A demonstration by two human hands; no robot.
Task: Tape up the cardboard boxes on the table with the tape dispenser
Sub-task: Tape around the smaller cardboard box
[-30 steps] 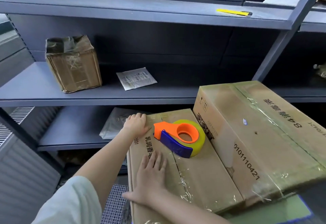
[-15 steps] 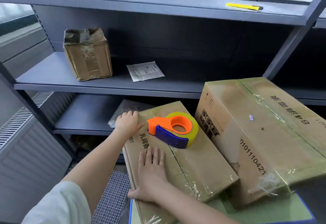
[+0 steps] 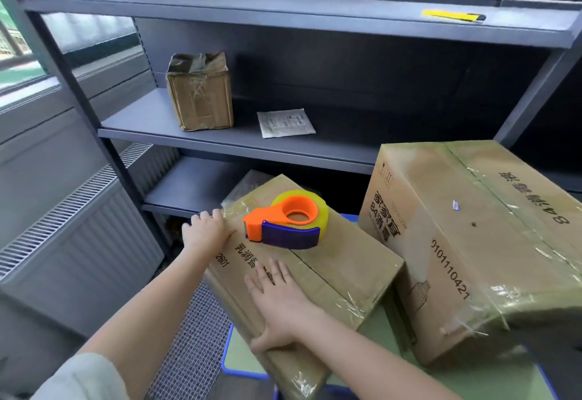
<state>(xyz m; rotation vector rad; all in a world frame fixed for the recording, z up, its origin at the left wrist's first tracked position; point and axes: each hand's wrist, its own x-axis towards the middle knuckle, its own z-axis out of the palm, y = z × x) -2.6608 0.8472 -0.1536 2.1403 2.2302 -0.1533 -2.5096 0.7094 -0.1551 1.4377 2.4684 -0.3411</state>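
- A grey-blue metal shelving unit (image 3: 315, 144) fills the background, its shelves running across the view from 9 to 3 o'clock.
- At 10 o'clock a window (image 3: 19, 37) lets in daylight. Below it, at 8 o'clock, a ribbed white radiator (image 3: 78, 236) stands against the wall.
- On the middle shelf, at 11 o'clock, a small taped carton (image 3: 201, 91) stands upright.
- The left hand (image 3: 206, 232) sits at the far-left corner of the smaller cardboard box (image 3: 330, 267). Its fingers bend over the box's left edge and its thumb lies on the top face, so it grips that corner.
- A flat white packet (image 3: 285, 122) lies on the middle shelf, at 3 o'clock from the small carton and apart from it.
- The tape dispenser (image 3: 289, 223), orange and blue with a yellowish roll, lies on its side on top of the smaller cardboard box, at 3 o'clock from the left hand. Neither hand touches it.
- The right hand (image 3: 277, 302) lies flat on the box top at 6 o'clock from the dispenser. Its fingers are straight and spread, and its thumb runs down the near edge.
- The box lies skewed on a green table with a blue rim (image 3: 239, 352), overhanging its left edge.
- A yellow utility knife (image 3: 453, 15) lies on the top shelf at 1 o'clock.
- A larger taped cardboard box (image 3: 488, 242) stands at 3 o'clock, just beside the smaller one.
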